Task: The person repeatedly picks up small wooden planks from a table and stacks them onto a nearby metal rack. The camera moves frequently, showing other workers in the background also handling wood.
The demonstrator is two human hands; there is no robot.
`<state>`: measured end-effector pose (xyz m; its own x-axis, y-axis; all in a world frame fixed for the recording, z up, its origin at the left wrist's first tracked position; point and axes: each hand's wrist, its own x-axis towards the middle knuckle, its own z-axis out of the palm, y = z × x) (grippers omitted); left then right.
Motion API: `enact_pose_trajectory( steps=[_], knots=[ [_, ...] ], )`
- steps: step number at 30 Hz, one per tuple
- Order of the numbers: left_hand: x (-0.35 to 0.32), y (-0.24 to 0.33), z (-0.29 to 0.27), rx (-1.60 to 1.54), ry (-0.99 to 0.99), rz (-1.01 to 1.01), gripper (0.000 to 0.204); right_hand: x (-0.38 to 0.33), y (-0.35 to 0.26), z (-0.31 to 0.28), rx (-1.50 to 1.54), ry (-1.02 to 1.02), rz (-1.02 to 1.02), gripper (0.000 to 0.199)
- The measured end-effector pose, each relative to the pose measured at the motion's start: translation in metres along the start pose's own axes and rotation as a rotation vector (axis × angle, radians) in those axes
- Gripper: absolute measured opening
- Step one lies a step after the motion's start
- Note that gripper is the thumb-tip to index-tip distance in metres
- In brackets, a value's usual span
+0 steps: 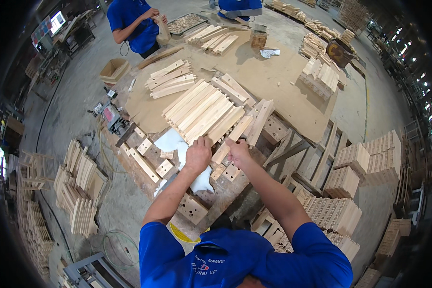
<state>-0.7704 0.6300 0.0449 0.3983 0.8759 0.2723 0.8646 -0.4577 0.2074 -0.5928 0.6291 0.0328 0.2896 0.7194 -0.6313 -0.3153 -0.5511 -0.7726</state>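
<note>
On the workbench in front of me lies a block of pale wooden slats [201, 111] set side by side, with small pegs on their ends. My left hand [198, 156] is closed at the block's near edge; its curled fingers hide whatever they hold. My right hand [238, 152] has its thumb and fingers closed on a loose wooden slat [234, 138], which slants along the block's right side. Further right, a wider drilled rail [260, 122] lies at a similar slant. White cloth [201, 181] sits under and beside my left forearm.
Drilled wooden blocks [141, 163] are fixed along the bench's near left side. More slats [170, 79] lie beyond the block. Two people in blue work at the far side, one holding a wooden piece [162, 30]. Stacked wooden parts [331, 213] stand at right, curved pieces [81, 180] at left.
</note>
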Motion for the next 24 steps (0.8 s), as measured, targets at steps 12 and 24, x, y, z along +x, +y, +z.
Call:
enact_pose_trajectory(
  steps=[12,24],
  knots=[
    [-0.009,-0.001,-0.025,-0.224,0.016,-0.095,0.021,0.014,-0.016,0.019,-0.145,-0.052,-0.006,0.057],
    [-0.027,0.004,-0.035,-0.399,0.089,-0.164,0.034,0.013,-0.021,0.029,0.026,-0.09,-0.022,0.036]
  ],
)
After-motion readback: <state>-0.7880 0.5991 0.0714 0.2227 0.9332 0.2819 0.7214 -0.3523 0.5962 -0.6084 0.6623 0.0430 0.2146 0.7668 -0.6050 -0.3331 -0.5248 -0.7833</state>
